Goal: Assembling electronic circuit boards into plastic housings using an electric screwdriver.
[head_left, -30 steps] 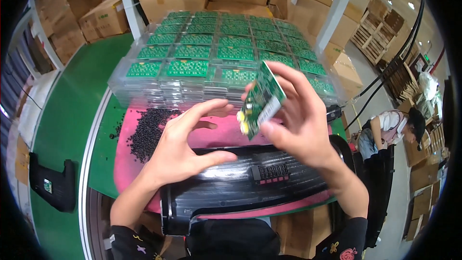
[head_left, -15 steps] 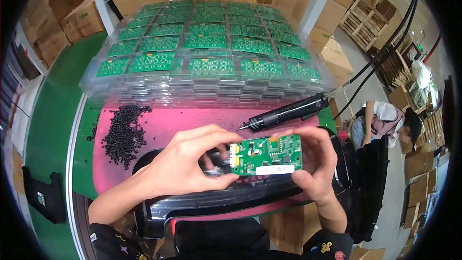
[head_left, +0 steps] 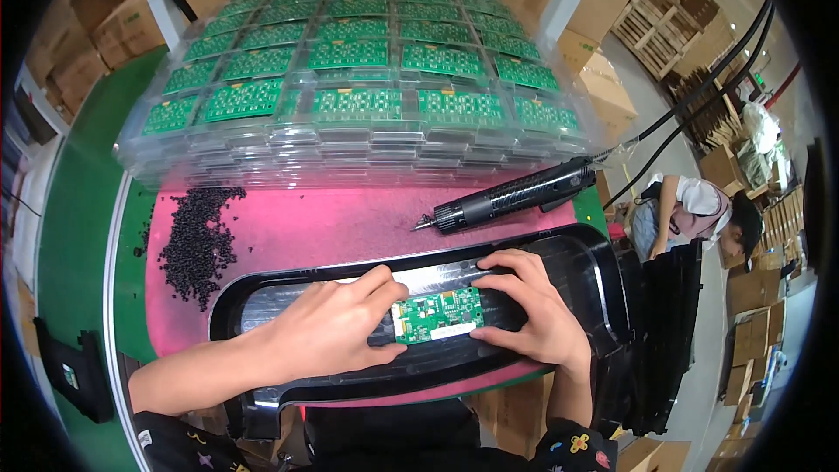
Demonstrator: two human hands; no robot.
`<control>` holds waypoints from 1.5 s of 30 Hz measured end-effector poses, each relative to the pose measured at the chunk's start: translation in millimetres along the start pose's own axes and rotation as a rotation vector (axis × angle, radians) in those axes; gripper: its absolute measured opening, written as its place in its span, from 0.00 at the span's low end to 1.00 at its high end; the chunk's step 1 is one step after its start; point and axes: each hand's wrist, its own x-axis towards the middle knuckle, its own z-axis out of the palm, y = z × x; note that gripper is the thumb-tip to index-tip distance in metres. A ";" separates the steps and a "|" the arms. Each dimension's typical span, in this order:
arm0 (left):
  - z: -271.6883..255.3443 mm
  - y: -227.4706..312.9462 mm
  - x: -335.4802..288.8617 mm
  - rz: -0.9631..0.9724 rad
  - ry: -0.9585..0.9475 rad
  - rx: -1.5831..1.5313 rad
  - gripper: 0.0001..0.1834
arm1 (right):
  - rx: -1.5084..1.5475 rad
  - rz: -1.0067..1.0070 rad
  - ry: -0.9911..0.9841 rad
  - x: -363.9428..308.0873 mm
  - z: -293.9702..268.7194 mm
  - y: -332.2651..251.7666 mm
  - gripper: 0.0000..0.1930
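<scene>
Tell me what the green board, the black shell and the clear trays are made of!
The green board: probably stiff, slightly glossy resin with some metal, since it's flat with little pale, shiny spots. The black shell: likely hard, shiny plastic, as bright streaks of light show on it. The clear trays: thin, glossy plastic, it seems, being see-through with glinting edges.
</scene>
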 end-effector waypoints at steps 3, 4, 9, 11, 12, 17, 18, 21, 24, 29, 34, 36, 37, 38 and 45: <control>-0.9 1.6 1.0 0.002 -0.011 0.019 0.26 | -0.016 -0.002 -0.002 -1.8 0.7 0.6 0.30; -0.7 0.5 0.5 0.006 -0.006 0.024 0.26 | -0.023 -0.010 0.000 -1.3 1.5 1.0 0.30; -0.7 4.0 0.8 -0.010 -0.015 0.070 0.26 | -0.030 -0.012 0.002 -3.0 1.1 3.1 0.30; -3.1 3.1 0.7 -0.001 -0.021 0.101 0.26 | -0.034 -0.009 -0.001 -2.1 1.5 2.4 0.30; -3.5 2.7 0.7 0.000 -0.019 0.100 0.26 | -0.039 -0.003 -0.004 -1.9 1.7 2.3 0.30; -10.0 4.4 -1.4 -0.099 -0.117 0.098 0.32 | -0.096 0.058 0.135 -1.1 -4.6 -16.4 0.30; -10.8 1.7 -2.8 -0.099 -0.112 0.103 0.32 | -0.197 0.047 0.233 -2.0 -9.5 -21.7 0.29; -12.3 -0.8 -5.4 -0.009 -0.093 0.153 0.28 | -0.417 0.233 0.492 1.6 -31.6 -28.9 0.29; -15.1 0.9 -7.1 -0.018 -0.082 0.091 0.27 | -0.732 0.412 0.440 16.2 -60.3 -8.0 0.29; -13.0 -3.4 -7.9 -0.073 -0.103 0.017 0.28 | 0.158 0.468 0.501 48.2 -63.9 7.5 0.23; -13.4 -6.8 -11.1 -0.070 -0.090 0.010 0.29 | 0.635 -0.211 0.828 96.3 -4.9 -29.8 0.26; -13.7 -5.5 -11.8 -0.043 -0.071 -0.019 0.28 | 0.702 -0.062 0.437 101.0 4.0 -13.6 0.28; -13.4 -5.4 -12.0 -0.039 -0.026 -0.029 0.27 | 0.998 -0.048 0.323 109.7 12.8 -12.2 0.25; -11.8 -6.5 -12.7 -0.039 -0.022 -0.018 0.27 | 1.000 -0.059 0.325 112.5 14.5 -14.2 0.25; -23.6 4.3 -11.9 0.095 0.586 0.177 0.19 | 1.345 -0.064 0.594 97.3 7.6 -69.1 0.22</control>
